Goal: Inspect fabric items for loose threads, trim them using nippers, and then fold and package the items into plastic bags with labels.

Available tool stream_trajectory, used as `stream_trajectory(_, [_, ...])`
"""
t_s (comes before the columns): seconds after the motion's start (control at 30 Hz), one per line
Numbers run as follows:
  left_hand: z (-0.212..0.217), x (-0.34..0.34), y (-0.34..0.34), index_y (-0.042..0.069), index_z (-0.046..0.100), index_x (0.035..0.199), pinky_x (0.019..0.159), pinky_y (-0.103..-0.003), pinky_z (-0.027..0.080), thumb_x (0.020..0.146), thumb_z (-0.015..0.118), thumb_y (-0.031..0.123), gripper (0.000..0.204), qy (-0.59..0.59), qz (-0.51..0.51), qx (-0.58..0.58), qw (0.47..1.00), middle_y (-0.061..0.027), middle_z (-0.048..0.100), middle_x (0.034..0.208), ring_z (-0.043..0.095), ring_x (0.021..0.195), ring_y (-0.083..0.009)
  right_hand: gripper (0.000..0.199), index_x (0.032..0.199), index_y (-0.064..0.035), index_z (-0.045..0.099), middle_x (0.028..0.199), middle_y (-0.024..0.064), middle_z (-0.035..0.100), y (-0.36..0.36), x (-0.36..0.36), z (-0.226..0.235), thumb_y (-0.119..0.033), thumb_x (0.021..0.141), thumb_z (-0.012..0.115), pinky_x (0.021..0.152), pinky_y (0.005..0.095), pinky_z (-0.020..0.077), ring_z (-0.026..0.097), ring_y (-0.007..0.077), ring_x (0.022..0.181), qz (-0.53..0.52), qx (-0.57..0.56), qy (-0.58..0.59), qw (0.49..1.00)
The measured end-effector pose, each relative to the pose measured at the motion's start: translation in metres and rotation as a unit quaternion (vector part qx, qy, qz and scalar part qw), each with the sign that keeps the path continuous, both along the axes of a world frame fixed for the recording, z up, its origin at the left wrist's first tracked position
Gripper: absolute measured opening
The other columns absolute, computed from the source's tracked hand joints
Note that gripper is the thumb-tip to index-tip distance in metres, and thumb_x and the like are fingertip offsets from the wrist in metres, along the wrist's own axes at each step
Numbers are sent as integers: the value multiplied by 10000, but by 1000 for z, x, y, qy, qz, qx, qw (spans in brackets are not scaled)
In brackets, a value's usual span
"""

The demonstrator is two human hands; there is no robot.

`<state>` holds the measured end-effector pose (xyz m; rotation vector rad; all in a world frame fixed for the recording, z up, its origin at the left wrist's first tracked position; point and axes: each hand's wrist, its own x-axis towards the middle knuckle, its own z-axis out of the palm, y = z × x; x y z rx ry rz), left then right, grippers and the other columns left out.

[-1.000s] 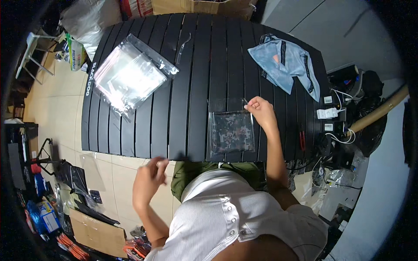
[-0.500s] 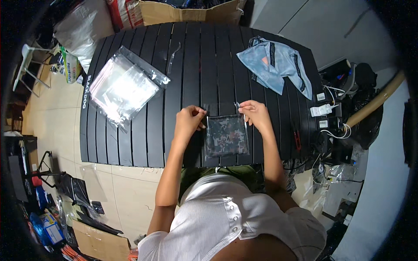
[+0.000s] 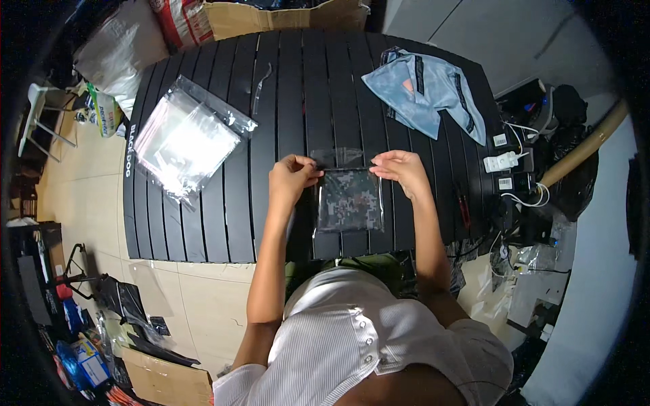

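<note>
A clear plastic bag with a folded camouflage cloth [image 3: 350, 200] inside lies on the black slatted table [image 3: 298, 101] in front of me. My left hand [image 3: 292, 177] pinches the bag's upper left corner at the open flap. My right hand [image 3: 401, 170] pinches the upper right corner. The flap sticks up flat between both hands.
A stack of empty clear bags [image 3: 184, 141] lies at the table's left. A thin plastic strip [image 3: 261, 80] rests near the far edge. A light blue garment [image 3: 425, 91] lies at the far right. Chargers and cables [image 3: 509, 169] crowd the right side. Cardboard boxes [image 3: 284, 15] stand behind.
My left hand came up from below the table edge to the bag's upper left corner. My right hand stayed at the upper right corner. Both now grip the flap.
</note>
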<state>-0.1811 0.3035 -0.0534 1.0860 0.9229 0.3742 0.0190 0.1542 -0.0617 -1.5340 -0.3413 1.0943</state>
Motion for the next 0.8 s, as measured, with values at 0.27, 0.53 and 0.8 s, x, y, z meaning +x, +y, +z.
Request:
stream_trajectory(0.27, [9, 4, -16, 10, 603, 994, 584, -258, 418, 792, 651, 151, 251, 47, -117, 410, 903, -110, 591, 961, 522, 653, -143, 267, 1027, -18, 586, 890, 7, 565, 5, -24, 6, -30, 770, 654, 443, 169, 271, 329, 3, 492, 89, 86, -277, 953])
stream_trajectory(0.53, [-12, 4, -2, -19, 610, 857, 586, -290, 434, 797, 645, 187, 217, 76, -203, 375, 901, -131, 625, 757, 575, 628, -190, 184, 874, -16, 627, 795, 58, 555, 6, -18, 7, -154, 760, 669, 496, 260, 351, 421, 100, 542, 229, -20, -346, 910])
stream_trajectory(0.8, [-6, 4, -5, -18, 612, 859, 593, -310, 439, 799, 645, 209, 237, 116, -198, 405, 885, -138, 622, 744, 578, 616, -198, 132, 864, -10, 630, 758, 26, 523, 4, -18, 2, -116, 788, 646, 495, 229, 347, 446, 68, 563, 228, 36, -337, 913])
